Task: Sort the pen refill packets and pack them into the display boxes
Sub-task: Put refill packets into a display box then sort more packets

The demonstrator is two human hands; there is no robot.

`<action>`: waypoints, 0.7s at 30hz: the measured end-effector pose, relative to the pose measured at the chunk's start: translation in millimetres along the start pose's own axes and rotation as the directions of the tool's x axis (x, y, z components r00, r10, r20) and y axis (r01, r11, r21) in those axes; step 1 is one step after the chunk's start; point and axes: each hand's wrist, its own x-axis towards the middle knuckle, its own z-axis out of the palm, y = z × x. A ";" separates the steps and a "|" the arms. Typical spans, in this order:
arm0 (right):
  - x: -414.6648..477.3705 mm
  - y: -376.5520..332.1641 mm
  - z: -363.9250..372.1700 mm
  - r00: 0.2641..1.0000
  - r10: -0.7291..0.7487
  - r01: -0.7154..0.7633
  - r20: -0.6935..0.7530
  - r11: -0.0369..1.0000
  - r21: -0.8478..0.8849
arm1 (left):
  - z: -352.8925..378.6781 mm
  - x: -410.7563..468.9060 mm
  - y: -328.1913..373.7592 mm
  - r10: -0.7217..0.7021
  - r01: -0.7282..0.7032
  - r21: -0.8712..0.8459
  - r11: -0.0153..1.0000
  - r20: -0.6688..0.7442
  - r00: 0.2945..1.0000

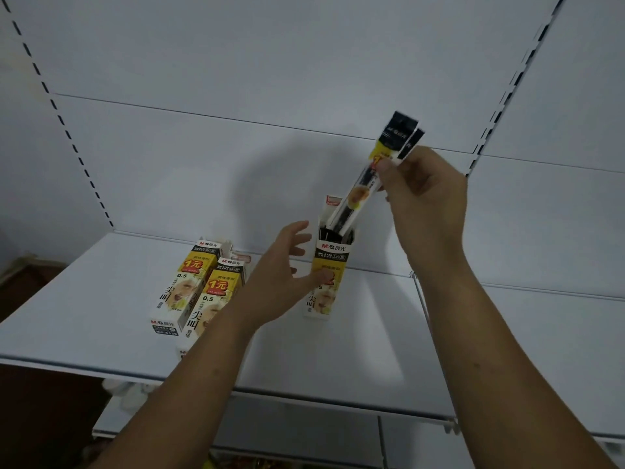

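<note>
An upright yellow, white and black display box [329,262] stands on the white shelf [84,316], its top flap raised and dark packets inside. My left hand [282,282] steadies it, thumb on its front and fingers spread behind. My right hand [422,198] pinches a couple of long pen refill packets [382,167] near their black tops. Their lower ends dip into the box's open mouth. Two more matching display boxes [189,292] stand side by side to the left; the nearer one is partly hidden by my left forearm.
The white back panel rises behind the shelf, with slotted uprights [500,106] at left and right. A second shelf section [524,333] joins on the right. A lower shelf [304,431] shows beneath the front edge. Dark floor and a wooden item lie at far left.
</note>
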 end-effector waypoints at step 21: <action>-56.0 59.3 10.2 0.969 0.198 -0.172 0.146 0.970 -0.171 | 34.2 22.4 -19.2 0.059 -0.059 -0.002 0.998 -0.031 0.998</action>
